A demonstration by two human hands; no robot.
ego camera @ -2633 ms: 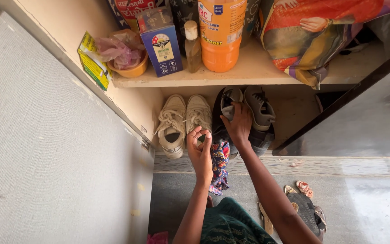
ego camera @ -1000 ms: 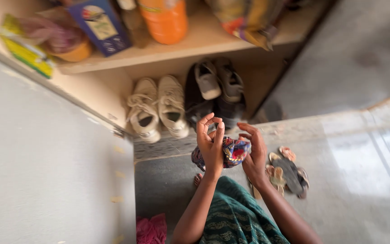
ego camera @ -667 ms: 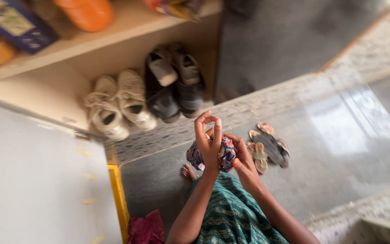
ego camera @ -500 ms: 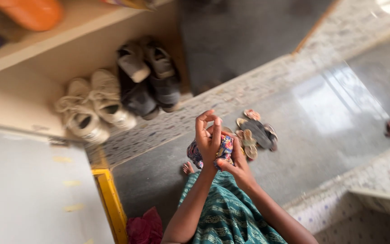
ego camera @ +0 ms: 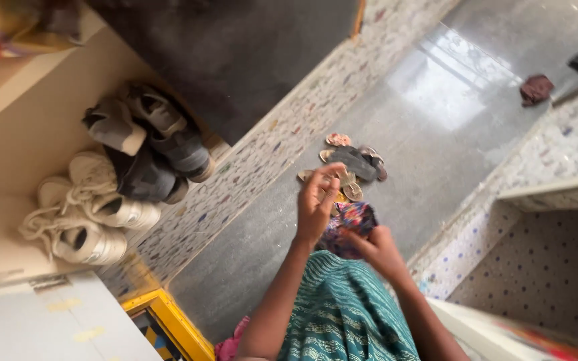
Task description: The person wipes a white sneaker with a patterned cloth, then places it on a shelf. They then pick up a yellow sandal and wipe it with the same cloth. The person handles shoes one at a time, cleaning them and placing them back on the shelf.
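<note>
Grey floor (ego camera: 249, 247) lies open below the hands; sandals (ego camera: 349, 167) just ahead; stacked shoes (ego camera: 148, 154) crowd the shelf.

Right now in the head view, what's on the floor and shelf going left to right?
White sneakers → dark shoes → left hand → patterned cloth with the right hand at it → brown rag far right. The sandals lie just beyond the hands, so their place overlaps.

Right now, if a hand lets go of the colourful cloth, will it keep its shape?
Probably not: the colourful patterned cloth is bunched between the left hand and right hand, so it looks floppy. It also seems light.
</note>
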